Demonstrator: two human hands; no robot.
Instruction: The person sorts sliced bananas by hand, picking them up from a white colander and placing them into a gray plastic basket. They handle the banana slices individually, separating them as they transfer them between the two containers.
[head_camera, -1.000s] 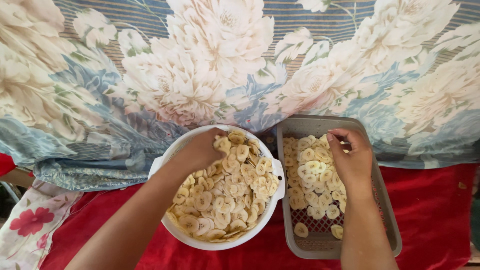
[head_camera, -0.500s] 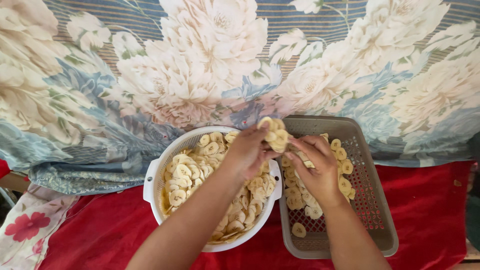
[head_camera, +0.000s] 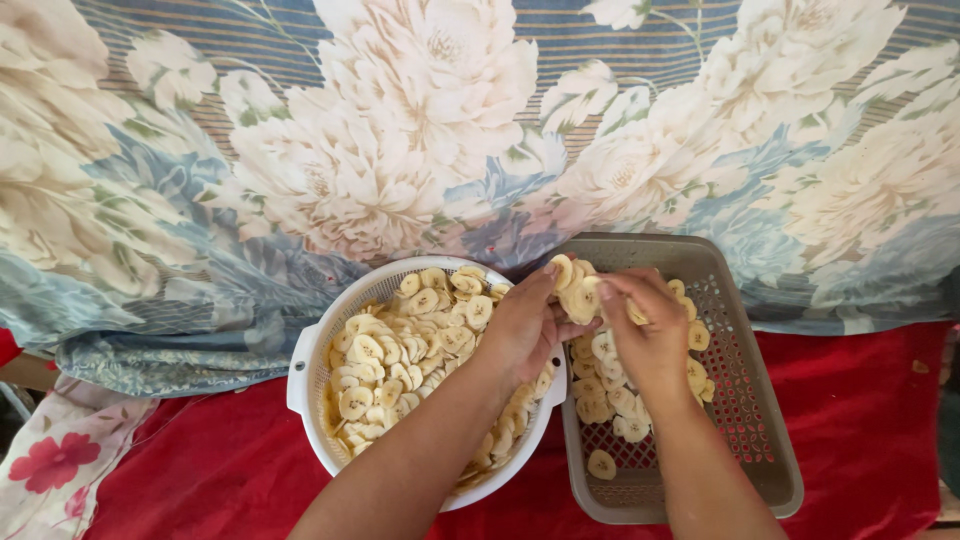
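Hands meet over the gap between two containers. Left hand (head_camera: 520, 335) lifts a cluster of pale yellow banana slices (head_camera: 575, 290), fingers curled up around them from below; the cluster sits above the near rim of the grey tray (head_camera: 760, 440), just past the edge of the white colander (head_camera: 305, 365). Right hand (head_camera: 645, 335) comes in from the tray side, thumb and fingertips pinched together on a slice at the edge of that same cluster, so both hands touch the held slices at once.

White colander: round, perforated, side handle at its left, well filled with more banana slices heaped across its bowl. Left forearm crosses its lower right part.

Grey tray: rectangular, mesh bottom, touching or nearly touching the colander on its left side. Slices lie in a loose layer in its upper and left part; one single slice (head_camera: 601, 464) lies apart near the lower left corner. Right half of the mesh is bare.

Both containers rest on a red cloth (head_camera: 860, 420). Behind them, a large floral fabric (head_camera: 400, 150) in cream, blue and pink, striped near the top. Lower left, a pale cloth with red flowers (head_camera: 50, 465).
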